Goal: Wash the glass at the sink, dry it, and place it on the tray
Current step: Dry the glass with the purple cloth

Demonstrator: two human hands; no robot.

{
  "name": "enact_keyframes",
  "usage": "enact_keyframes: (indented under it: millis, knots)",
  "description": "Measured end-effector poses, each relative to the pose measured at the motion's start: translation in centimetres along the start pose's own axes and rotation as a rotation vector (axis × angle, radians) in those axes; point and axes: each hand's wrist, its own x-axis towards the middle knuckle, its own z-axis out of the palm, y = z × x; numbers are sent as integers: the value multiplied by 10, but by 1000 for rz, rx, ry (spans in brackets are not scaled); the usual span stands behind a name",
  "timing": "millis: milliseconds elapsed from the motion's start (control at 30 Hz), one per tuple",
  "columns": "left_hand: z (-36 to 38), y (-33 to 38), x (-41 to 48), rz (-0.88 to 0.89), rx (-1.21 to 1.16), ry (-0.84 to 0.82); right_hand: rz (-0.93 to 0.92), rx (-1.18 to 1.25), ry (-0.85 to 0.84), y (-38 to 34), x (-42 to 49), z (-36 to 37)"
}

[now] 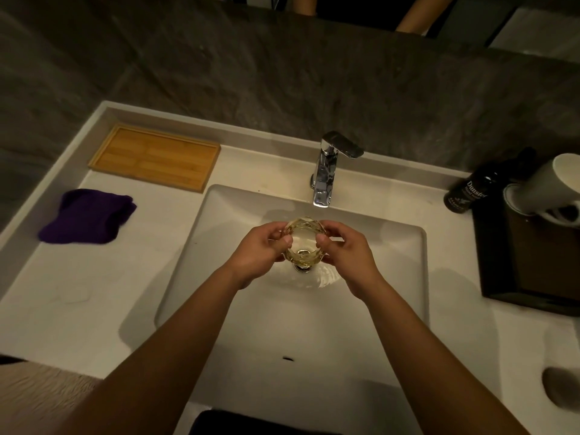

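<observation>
A clear faceted glass (303, 243) is held upright over the middle of the white sink basin (376, 246), just in front of the chrome faucet (326, 171). My left hand (260, 252) grips its left side and my right hand (348, 255) grips its right side, thumbs on the near rim. No water stream shows from the spout. The drain is partly hidden under the glass. A wooden tray (157, 157) lies bare on the counter at the back left. In front of it rests a folded purple cloth (86, 216).
At the right stand a dark bottle (467, 191) and a dark tray (530, 265) with a white mug (549, 183) tilted on it. A stone wall rises behind the counter. A small grey object (561, 387) sits at the front right.
</observation>
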Motion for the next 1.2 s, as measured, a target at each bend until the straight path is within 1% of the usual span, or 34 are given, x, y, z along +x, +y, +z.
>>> enact_keyframes:
  millis: [200,300,367,433,533,600,700,767,867,967,1033,1100,1200]
  knots:
    - [7,2,-7,-53,-53,45,-1,41,-64,0,-5,-2]
    - [10,2,-13,-34,-87,86,47,97,-77,3,-7,-5]
    - [11,3,-17,18,-78,120,161,233,-94,0,-8,-8]
    - [10,4,-23,65,-59,154,359,296,-135,-6,-6,-12]
    - [7,0,-32,117,5,185,615,337,-285,-12,-5,-12]
    - [2,-3,-38,143,5,160,703,425,-348,-11,-3,-7]
    - [-8,-6,-48,145,-39,72,770,562,-361,-13,-3,6]
    - [-15,-9,-55,126,-53,47,771,647,-345,-15,-5,14]
    - [-26,-20,-62,105,-102,29,735,698,-309,-17,-8,27]
    - [-40,-31,-63,85,-279,32,608,623,-281,-16,-9,44]
    - [-51,-33,-61,58,-369,97,487,541,-261,-18,-10,59]
    - [-65,-33,-60,15,-445,172,413,494,-228,-20,-12,77]
    - [-97,-37,-60,-65,-429,275,342,441,-173,-23,-12,109]
